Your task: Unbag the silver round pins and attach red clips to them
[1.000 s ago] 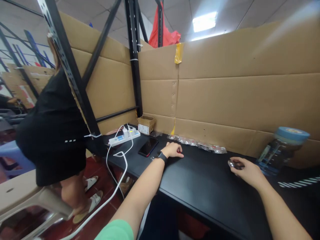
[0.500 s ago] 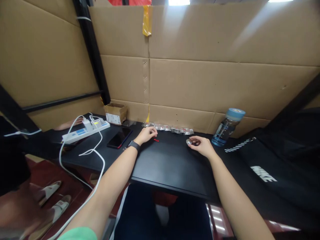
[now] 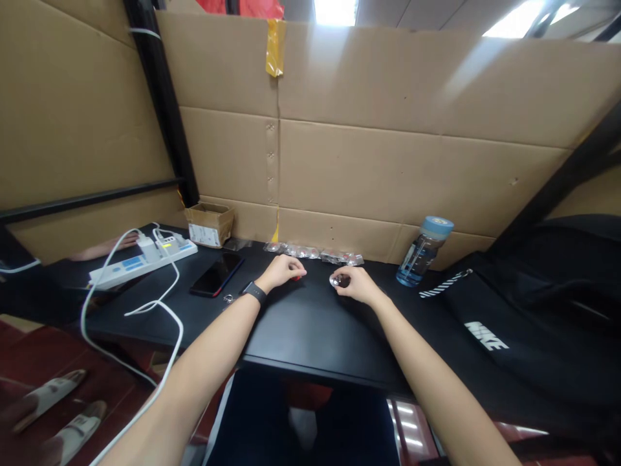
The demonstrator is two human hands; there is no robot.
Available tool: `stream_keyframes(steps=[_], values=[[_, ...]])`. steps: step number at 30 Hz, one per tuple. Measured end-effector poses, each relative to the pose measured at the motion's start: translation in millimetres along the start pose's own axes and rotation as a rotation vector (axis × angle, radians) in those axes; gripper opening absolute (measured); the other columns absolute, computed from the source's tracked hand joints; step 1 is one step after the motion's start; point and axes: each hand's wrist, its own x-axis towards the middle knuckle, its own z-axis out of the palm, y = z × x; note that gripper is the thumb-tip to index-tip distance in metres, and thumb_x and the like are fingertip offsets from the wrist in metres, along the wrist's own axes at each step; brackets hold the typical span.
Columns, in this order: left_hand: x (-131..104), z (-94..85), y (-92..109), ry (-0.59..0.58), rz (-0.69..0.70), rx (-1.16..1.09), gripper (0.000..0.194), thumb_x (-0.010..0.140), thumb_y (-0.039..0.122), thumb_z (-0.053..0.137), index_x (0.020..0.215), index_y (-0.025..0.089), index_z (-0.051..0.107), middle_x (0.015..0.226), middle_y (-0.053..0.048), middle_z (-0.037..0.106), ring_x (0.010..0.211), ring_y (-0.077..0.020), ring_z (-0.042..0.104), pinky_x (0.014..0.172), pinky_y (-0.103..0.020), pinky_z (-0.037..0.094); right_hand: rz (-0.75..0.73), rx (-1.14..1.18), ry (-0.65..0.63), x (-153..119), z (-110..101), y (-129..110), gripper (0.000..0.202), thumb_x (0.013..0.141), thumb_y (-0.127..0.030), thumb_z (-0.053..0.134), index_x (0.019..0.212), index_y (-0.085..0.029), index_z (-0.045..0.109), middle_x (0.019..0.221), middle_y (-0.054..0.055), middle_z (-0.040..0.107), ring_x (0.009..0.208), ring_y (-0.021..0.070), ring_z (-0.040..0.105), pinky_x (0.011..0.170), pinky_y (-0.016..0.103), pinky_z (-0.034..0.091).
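My left hand [image 3: 284, 270], with a dark watch on its wrist, is pinched over a small red thing [image 3: 297, 277] at the middle of the black table [image 3: 310, 323]. To its right, my right hand [image 3: 355, 283] grips a small round silvery piece [image 3: 334, 280] between thumb and fingers. The two hands are apart, palms down, close to the tabletop. Behind them lies a row of small clear plastic packets [image 3: 301, 251] along the cardboard wall.
At the left are a phone [image 3: 217, 274], a metal ring [image 3: 228, 298], a power strip [image 3: 145, 263] with white cables and a small carton [image 3: 209, 226]. A water bottle [image 3: 423, 252] and black bag [image 3: 524, 310] stand right. Another person's hand [image 3: 109, 247] rests far left.
My right hand has come left, nearer my left hand, with the silvery piece. My left hand has closed over the red thing. The view has shifted slightly.
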Motion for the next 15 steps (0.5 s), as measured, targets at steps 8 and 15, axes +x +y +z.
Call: stream_keyframes(steps=[8, 15], values=[[2, 10.1, 7, 0.022, 0.074, -0.001, 0.024, 0.083, 0.028, 0.076, 0.105, 0.021, 0.078, 0.101, -0.006, 0.081, 0.096, -0.0226, 0.076, 0.096, -0.034, 0.053, 0.052, -0.049, 0.148, 1, 10, 1, 0.035, 0.072, -0.018, 0.074, 0.106, -0.024, 0.076, 0.112, 0.005, 0.078, 0.103, 0.0243, 0.072, 0.098, 0.037, 0.053], [3, 20.1, 23, 0.124, 0.068, -0.039, 0.017, 0.084, 0.036, 0.076, 0.088, 0.02, 0.077, 0.096, -0.007, 0.08, 0.093, -0.0239, 0.074, 0.094, -0.036, 0.053, 0.095, 0.434, 0.239, -2, 23, -9, 0.048, 0.069, -0.023, 0.079, 0.117, -0.023, 0.071, 0.112, 0.006, 0.078, 0.095, 0.0231, 0.076, 0.089, 0.037, 0.059]])
